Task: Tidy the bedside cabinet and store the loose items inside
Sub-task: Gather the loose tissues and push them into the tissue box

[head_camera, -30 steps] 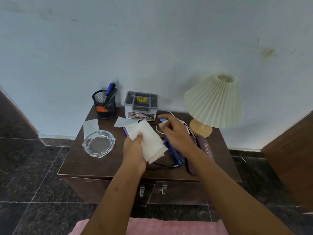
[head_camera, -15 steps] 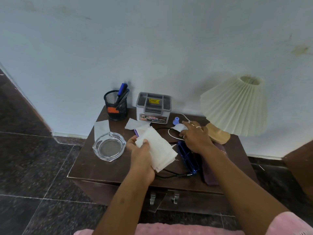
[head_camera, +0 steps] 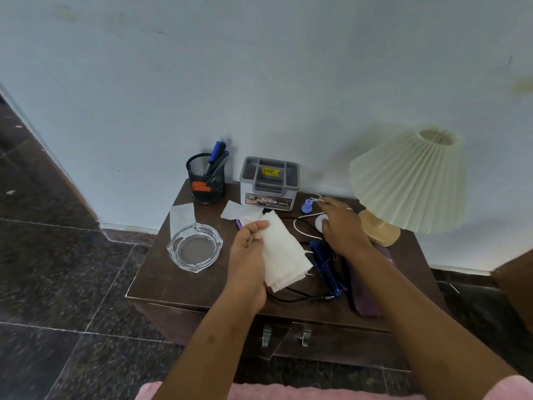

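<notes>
While left hand (head_camera: 248, 255) clamps tissue stack (head_camera: 285, 252), right hand (head_camera: 344, 226) fingers (head_camera: 328, 201) touch white cord (head_camera: 294, 227), grip unclear: gathering loose items. Next: pinch cord, lift.

On cabinet (head_camera: 178, 281): pen cup (head_camera: 205, 180) at back-left corner, box (head_camera: 269, 183) right of it, ashtray (head_camera: 195, 247) by left edge, lamp (head_camera: 409, 180) back-right.

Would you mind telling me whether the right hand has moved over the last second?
Yes. The right hand has shifted away from the grey box, toward the lamp base.
</notes>
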Action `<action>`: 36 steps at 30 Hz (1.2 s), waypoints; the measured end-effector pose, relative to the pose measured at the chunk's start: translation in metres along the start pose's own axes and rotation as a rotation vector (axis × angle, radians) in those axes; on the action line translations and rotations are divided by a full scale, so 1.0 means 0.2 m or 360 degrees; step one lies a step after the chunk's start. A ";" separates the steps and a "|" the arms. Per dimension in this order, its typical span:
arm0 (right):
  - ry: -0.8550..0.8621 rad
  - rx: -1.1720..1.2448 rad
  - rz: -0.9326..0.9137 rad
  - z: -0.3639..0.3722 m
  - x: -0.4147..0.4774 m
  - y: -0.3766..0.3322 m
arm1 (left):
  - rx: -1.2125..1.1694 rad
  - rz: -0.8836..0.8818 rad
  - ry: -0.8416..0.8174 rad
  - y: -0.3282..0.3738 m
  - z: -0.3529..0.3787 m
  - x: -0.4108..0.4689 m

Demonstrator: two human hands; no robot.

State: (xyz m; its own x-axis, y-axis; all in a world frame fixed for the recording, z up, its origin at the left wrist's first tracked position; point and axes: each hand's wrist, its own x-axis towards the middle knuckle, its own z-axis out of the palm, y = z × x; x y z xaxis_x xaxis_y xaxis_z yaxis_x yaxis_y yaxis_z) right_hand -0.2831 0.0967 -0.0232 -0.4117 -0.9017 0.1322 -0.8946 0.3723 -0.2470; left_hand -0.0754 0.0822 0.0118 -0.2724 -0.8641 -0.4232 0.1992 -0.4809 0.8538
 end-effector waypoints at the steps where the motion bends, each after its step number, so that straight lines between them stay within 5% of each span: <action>1: 0.0038 0.0151 0.0025 -0.01 -0.01 0.00 | -0.0050 0.0002 -0.0012 0.00 0.00 0.00; 7: 0.0306 0.0481 0.0135 -0.12 -0.07 -0.04 | 0.0018 0.0036 -0.0095 -0.02 0.00 0.00; 12: 0.0493 0.0669 -0.0032 -0.29 -0.11 -0.30 | 0.0189 0.0158 0.0080 -0.01 0.01 0.00; 17: 0.0227 0.0312 -0.0425 -0.36 -0.18 -0.56 | 0.0238 0.0210 0.0182 0.01 -0.01 0.00; 21: 0.0004 0.0253 -0.0565 -0.27 -0.25 -0.68 | 0.0111 0.0225 0.0002 0.02 -0.01 -0.02; 32: 0.0078 0.1384 -0.0175 -0.25 -0.20 -0.62 | -0.0423 0.0053 -0.0104 0.03 -0.01 0.02; 36: 0.0227 0.1297 0.0033 -0.27 -0.17 -0.56 | -0.0390 0.0002 -0.0040 0.03 -0.01 0.04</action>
State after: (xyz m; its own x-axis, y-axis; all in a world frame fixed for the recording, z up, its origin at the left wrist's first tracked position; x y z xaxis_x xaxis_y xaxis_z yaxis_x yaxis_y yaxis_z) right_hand -0.1779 0.0977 0.0517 -0.4940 -0.8394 0.2266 -0.5028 0.0632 -0.8621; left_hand -0.0743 0.0724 0.0128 -0.2947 -0.8623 -0.4119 0.4209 -0.5041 0.7541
